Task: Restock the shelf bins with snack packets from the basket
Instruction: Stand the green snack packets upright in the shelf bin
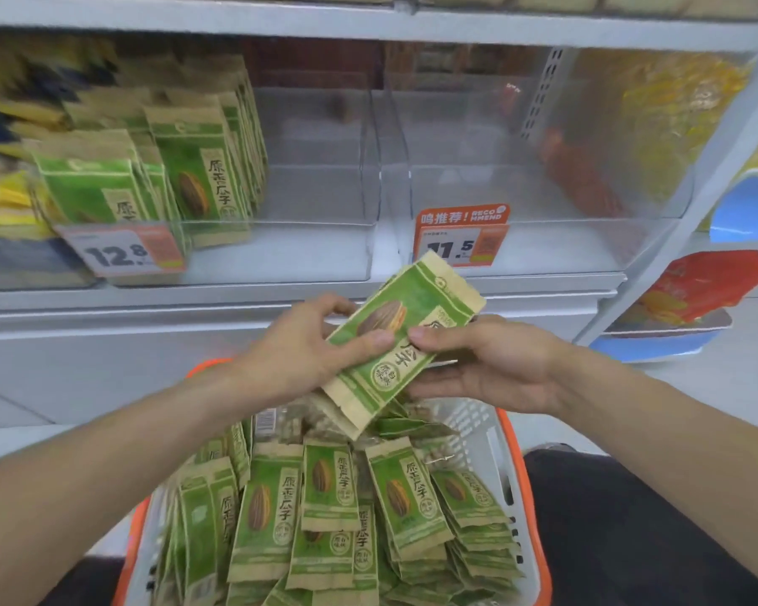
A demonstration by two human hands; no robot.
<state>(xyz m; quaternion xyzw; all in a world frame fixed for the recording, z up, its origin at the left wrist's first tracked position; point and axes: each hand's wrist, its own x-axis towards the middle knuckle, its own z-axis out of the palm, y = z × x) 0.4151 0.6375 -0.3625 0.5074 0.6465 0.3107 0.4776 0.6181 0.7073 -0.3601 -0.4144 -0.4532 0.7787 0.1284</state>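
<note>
Both hands hold one small stack of green snack packets (397, 338) above the basket (510, 465), tilted with the top end to the far right. The left hand (300, 347) has a closed grip on the stack's left edge, thumb on the front. The right hand (484, 363) pinches it from the right, fingers underneath. More green packets fill the basket. On the shelf, the left clear bin (281, 251) holds upright packets at its left side.
</note>
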